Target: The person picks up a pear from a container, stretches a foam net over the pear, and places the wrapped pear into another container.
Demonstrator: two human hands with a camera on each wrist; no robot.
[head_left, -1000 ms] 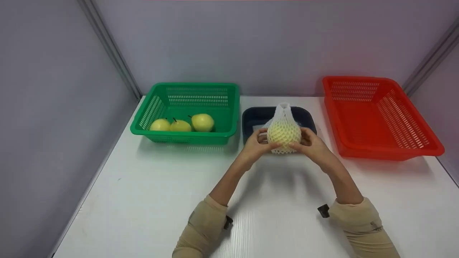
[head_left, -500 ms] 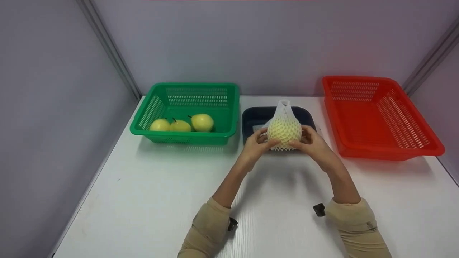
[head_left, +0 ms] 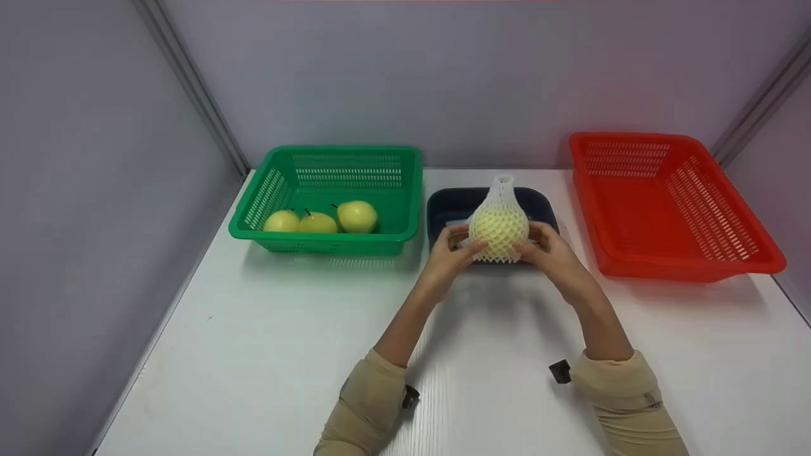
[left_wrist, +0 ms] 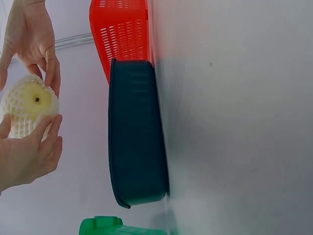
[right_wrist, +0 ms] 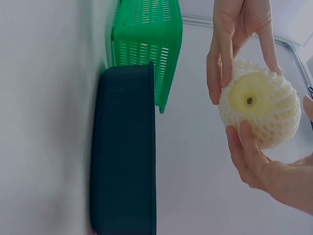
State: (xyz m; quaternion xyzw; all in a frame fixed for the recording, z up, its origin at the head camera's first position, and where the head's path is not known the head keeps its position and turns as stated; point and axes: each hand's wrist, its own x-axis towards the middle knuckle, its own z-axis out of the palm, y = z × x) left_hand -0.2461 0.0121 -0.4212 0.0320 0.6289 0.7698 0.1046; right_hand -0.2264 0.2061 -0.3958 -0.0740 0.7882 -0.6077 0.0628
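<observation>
A yellow pear [head_left: 499,233] sits inside a white foam net [head_left: 503,193] whose narrow neck stands upright above it. My left hand [head_left: 445,261] holds it from the left side, thumb in front, and my right hand [head_left: 552,254] grips the right side in the same way. Both wrist views show the pear's bare round end [left_wrist: 37,99] with its dark centre, uncovered at the net's open bottom. In the right wrist view the pear and hands are raised above the level of the dark blue bin [right_wrist: 124,147]. In the head view they hide part of that bin.
A green basket [head_left: 329,238] at the left holds three pears [head_left: 357,216]. The dark bin stands between it and a red basket [head_left: 684,269] at the right, with some pale material [head_left: 455,223] inside. Grey walls enclose the white table [head_left: 285,354] behind and at both sides.
Both hands and the netted pear have shifted slightly up in the head view. The net's bottom edge sits a little higher. The forearms have moved slightly, and the baskets stay put.
</observation>
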